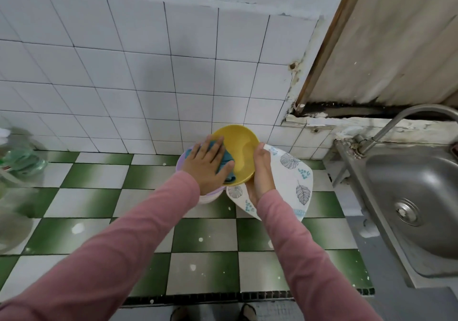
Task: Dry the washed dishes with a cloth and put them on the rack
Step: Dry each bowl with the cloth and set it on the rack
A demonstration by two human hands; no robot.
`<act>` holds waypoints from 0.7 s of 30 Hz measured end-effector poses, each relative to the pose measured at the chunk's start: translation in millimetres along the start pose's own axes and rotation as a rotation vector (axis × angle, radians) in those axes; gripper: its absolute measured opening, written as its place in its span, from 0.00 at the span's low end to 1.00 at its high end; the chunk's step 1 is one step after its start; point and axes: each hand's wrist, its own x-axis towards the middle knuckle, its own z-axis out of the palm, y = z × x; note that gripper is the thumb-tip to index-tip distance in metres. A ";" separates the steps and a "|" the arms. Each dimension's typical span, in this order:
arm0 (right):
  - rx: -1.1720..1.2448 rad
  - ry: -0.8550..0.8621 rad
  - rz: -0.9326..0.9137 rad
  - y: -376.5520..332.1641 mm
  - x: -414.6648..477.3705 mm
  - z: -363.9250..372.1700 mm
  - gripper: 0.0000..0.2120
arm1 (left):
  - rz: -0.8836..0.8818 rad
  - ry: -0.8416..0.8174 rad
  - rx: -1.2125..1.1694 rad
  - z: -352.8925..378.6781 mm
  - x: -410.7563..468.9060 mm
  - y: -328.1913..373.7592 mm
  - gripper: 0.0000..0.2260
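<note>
Far left of frame: clear plastic bottle [18, 162], blurred, standing on the green-and-white checkered counter [99, 201], with white wall tiles [124, 73] behind it. Left of centre: left hand [208, 168] was flat, fingers straight and spread, palm pressing a teal cloth [224, 163] against the inside of the yellow bowl [239, 154]. The cloth was bunched under the fingers, one fold hanging past the bowl's lower rim. A lilac tub [182, 163] sat on the counter directly below that hand (contents hidden by hand and bowl). The bowl was at frame centre, tilted with its opening toward the camera, lifted off the counter close to the wall. Just right of it: right hand [262, 174] gripped the bowl's right rim, thumb hooked over the edge, remaining fingers out of sight behind the bowl. A white leaf-print plate [295, 179] sat behind and under that hand; couldn't tell whether the hand was also holding it or it was leaning there. Both forearms were in pink sleeves [124, 258]. Right edge of frame: steel sink [416, 184] with drain visible, curved faucet [399, 122] above it at upper right.
</note>
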 end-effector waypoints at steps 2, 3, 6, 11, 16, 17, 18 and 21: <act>0.008 -0.021 0.032 1.4 -0.7 1.9 0.34 | -0.021 0.050 0.047 -1.0 5.2 5.4 0.30; 0.002 -0.017 0.040 0.3 -0.4 2.6 0.35 | -0.021 0.068 0.041 -0.2 6.5 8.3 0.29; 0.006 0.001 0.033 -3.1 5.5 -3.7 0.36 | 0.053 0.167 -0.081 -1.8 6.7 12.3 0.32; 0.044 0.004 0.017 -10.7 14.1 -16.0 0.30 | 0.119 0.215 -0.063 2.2 0.1 10.1 0.44; 0.024 0.064 0.054 -13.4 21.9 -19.6 0.28 | 0.175 0.033 -0.124 5.9 1.4 19.9 0.51; 0.030 0.072 0.075 -13.1 22.8 -20.6 0.29 | 0.181 0.023 -0.155 5.9 1.3 22.0 0.47; 0.021 0.081 0.092 -12.8 23.3 -21.0 0.30 | 0.186 0.009 -0.178 4.9 0.6 25.5 0.42; -0.048 0.100 0.124 -9.9 20.6 -18.4 0.38 | 0.135 -0.099 -0.401 2.8 -4.3 39.1 0.27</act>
